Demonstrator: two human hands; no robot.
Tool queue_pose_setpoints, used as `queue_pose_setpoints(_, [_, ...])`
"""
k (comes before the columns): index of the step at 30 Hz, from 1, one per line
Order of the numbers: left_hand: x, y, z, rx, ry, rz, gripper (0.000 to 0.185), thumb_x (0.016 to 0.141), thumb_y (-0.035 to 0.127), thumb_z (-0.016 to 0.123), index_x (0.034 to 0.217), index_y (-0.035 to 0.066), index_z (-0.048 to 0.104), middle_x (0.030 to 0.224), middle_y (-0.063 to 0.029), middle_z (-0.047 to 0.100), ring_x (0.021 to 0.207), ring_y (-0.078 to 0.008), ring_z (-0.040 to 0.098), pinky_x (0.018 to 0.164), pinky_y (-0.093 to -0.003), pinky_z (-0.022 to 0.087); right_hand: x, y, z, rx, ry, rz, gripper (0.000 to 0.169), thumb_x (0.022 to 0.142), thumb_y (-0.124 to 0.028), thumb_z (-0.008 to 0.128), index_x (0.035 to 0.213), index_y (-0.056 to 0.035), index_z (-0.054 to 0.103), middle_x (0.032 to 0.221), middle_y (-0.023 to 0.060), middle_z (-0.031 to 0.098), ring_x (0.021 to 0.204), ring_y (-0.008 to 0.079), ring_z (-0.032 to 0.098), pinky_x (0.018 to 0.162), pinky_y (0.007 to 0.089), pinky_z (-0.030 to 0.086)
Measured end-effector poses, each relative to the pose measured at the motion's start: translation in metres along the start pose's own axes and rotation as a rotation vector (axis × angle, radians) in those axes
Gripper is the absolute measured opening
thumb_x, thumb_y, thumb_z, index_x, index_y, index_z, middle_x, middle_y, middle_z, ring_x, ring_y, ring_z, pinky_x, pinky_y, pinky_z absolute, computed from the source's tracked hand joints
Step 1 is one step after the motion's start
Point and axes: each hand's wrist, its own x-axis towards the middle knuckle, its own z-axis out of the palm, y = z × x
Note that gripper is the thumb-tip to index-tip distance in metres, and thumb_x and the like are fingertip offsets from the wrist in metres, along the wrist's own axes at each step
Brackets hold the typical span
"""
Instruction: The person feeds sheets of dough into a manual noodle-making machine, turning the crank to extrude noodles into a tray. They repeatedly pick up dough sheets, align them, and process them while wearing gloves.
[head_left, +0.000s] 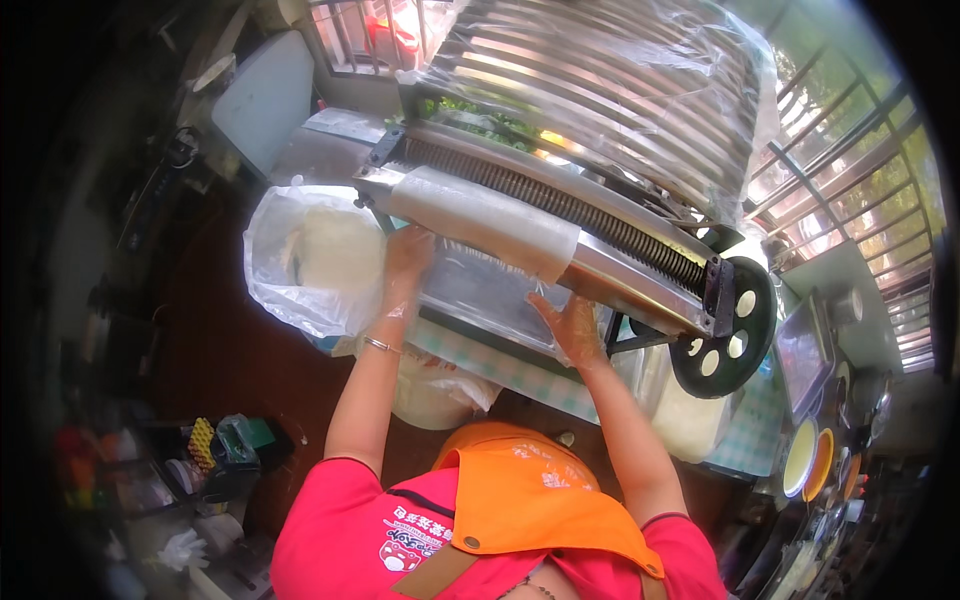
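A roller machine with grooved metal rollers (555, 206) spans the view before me. A pale dough sheet (484, 217) lies over its metal front, with thin strands along the lower edge. Under it a metal tray (487, 289) sits on the machine. My left hand (409, 259), in a clear plastic glove, is at the tray's left end, its fingertips partly hidden under the machine's front. My right hand (574, 326), gloved too, is by the tray's right end with thumb and fingers spread, fingertips near the machine's lower edge. Whether either hand grips the tray is unclear.
A plastic-lined tub holding pale dough (337, 247) stands left of my left hand. A dark spoked wheel (724, 326) is on the machine's right end. Below are a checkered cloth (510, 367) and a white bag (442, 390). Bowls (801, 457) stand at the right, a white board (266, 101) upper left.
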Motion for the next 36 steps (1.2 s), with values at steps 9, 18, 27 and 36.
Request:
queue_pose_setpoints(9, [0.069,-0.046,0.013,0.467,-0.353,0.207,0.047,0.106,0.028,0.046,0.141,-0.003,0.051,0.145,-0.0245,0.053,0.137,-0.0374,0.047,0.113,-0.0446,0.037,0.070,0.072,0.129,-1.015,0.010,-0.541,0.060,0.106,-0.042,0.050,0.158,-0.0159,0.032,0.155,0.0163,0.039,0.140,0.0333,0.042,0.115,0.0476,0.041])
queue_pose_setpoints(18, [0.067,-0.052,0.054,0.667,-0.485,0.513,0.053,0.099,0.028,0.065,0.144,0.006,0.049,0.146,-0.0176,0.053,0.135,-0.0284,0.050,0.112,-0.0418,0.039,0.092,0.071,0.141,-0.180,0.070,-0.243,0.052,0.105,-0.043,0.050,0.145,-0.0087,0.046,0.138,0.0115,0.053,0.126,0.0286,0.050,0.108,0.0456,0.042])
queue_pose_setpoints(27, [0.079,-0.042,0.055,0.226,-0.996,-0.034,0.036,0.099,0.028,0.069,0.128,0.007,0.066,0.127,-0.0080,0.067,0.118,-0.0180,0.059,0.102,-0.0345,0.048,0.097,0.005,0.090,0.406,-0.676,0.255,0.036,0.103,-0.033,0.060,0.127,-0.0061,0.061,0.108,0.0083,0.064,0.098,0.0221,0.060,0.087,0.0381,0.051])
queue_pose_setpoints(36, [0.091,-0.118,0.085,0.296,-0.595,0.280,0.049,0.099,0.028,0.068,0.142,0.009,0.054,0.141,-0.0089,0.057,0.127,-0.0201,0.052,0.111,-0.0342,0.041,0.077,0.014,0.069,0.484,-0.573,0.437,0.030,0.099,-0.038,0.065,0.095,-0.0077,0.068,0.084,0.0068,0.065,0.077,0.0189,0.060,0.079,0.0349,0.050])
